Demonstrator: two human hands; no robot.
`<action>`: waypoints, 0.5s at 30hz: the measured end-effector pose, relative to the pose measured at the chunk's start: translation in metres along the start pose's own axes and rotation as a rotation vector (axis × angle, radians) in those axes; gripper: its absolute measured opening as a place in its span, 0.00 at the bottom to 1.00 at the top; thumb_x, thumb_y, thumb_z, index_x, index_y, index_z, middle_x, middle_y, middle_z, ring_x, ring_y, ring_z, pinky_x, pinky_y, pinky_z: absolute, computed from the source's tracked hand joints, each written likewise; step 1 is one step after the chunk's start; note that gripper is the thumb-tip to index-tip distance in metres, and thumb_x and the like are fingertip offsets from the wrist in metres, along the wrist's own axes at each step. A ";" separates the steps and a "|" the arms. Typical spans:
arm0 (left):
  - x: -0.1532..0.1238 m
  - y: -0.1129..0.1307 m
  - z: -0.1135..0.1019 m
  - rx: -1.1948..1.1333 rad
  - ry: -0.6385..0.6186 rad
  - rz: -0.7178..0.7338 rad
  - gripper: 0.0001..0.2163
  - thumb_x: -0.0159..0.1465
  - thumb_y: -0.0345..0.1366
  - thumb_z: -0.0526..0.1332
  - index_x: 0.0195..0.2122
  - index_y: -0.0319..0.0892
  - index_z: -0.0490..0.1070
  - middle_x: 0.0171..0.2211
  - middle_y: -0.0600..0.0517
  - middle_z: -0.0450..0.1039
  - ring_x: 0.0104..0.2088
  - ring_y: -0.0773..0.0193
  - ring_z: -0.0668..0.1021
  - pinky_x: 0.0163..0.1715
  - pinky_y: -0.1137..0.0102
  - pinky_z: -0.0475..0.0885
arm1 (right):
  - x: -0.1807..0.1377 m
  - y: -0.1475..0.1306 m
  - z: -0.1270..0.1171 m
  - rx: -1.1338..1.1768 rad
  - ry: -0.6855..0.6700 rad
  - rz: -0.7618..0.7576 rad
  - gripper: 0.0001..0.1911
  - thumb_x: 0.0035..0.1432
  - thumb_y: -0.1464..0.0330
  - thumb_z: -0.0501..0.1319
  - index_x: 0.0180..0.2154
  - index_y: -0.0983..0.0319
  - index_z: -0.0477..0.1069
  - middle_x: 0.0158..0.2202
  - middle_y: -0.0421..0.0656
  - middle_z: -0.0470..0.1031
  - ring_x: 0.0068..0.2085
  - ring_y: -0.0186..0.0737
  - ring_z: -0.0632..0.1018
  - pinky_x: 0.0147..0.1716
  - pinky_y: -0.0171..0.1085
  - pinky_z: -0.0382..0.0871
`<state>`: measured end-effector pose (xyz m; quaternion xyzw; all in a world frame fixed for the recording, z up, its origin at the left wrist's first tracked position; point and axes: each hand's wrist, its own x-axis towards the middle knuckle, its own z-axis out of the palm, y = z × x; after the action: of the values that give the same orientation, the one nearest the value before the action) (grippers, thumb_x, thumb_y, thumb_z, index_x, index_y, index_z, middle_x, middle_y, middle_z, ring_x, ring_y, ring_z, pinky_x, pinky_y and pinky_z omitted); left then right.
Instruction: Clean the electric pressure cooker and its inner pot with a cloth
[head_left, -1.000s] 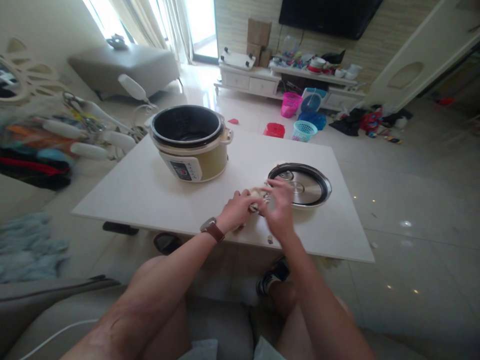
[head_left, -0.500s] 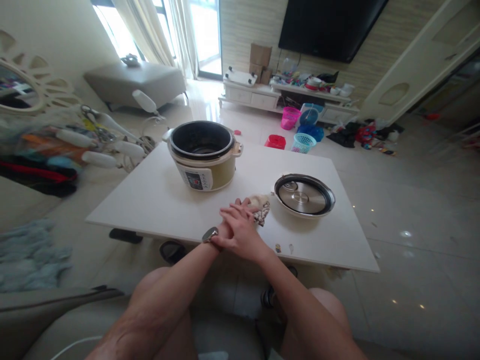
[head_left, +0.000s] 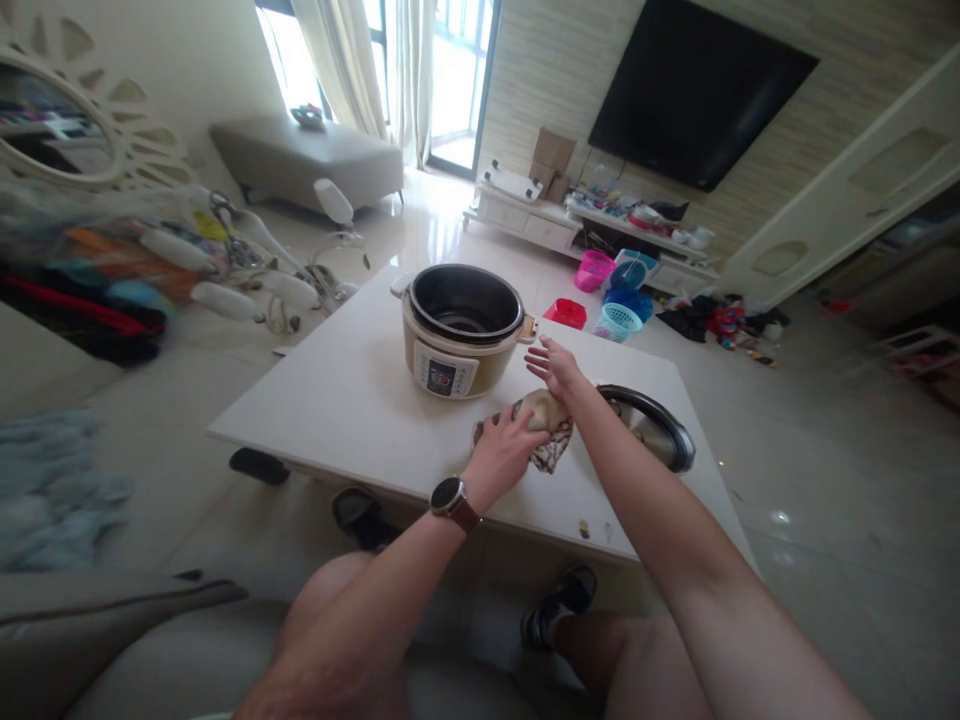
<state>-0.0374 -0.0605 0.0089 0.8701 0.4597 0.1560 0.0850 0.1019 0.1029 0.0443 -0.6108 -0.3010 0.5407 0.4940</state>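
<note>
My left hand (head_left: 511, 447), with a watch at its wrist, lies over a bunched beige and brown patterned cloth (head_left: 553, 440) on the table. Its fingers curl onto the cloth's left side. Just beyond, my right hand (head_left: 553, 368) is open with fingers apart, near the right handle of the cooker and holding nothing. The electric pressure cooker (head_left: 459, 350) stands upright without its lid, its dark inner pot showing. To the right, the detached lid (head_left: 679, 445) rests with its metal inner side up, partly hidden behind my right forearm.
The white table (head_left: 330, 400) carries two small items near its front edge, one a tiny yellow and blue figure (head_left: 583, 529). A white multi-armed lamp (head_left: 289, 290) stands at the left. Beyond the table are a red bin (head_left: 566, 313) and a light-blue basket (head_left: 619, 322).
My right hand has left the top of my left hand and moved forward and right, towards the cooker's handle. My left hand has shifted onto the cloth. The camera view has also shifted.
</note>
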 end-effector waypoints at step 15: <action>-0.012 -0.012 -0.014 0.023 0.034 -0.017 0.24 0.70 0.26 0.54 0.59 0.58 0.77 0.65 0.46 0.66 0.58 0.45 0.67 0.49 0.53 0.72 | 0.008 0.002 0.028 0.060 -0.013 0.126 0.17 0.75 0.69 0.54 0.30 0.60 0.69 0.23 0.37 0.74 0.29 0.32 0.76 0.37 0.31 0.74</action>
<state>-0.0581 -0.0637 0.0166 0.8644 0.4701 0.1647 0.0686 0.0762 0.1173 0.0421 -0.6100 -0.2486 0.5835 0.4750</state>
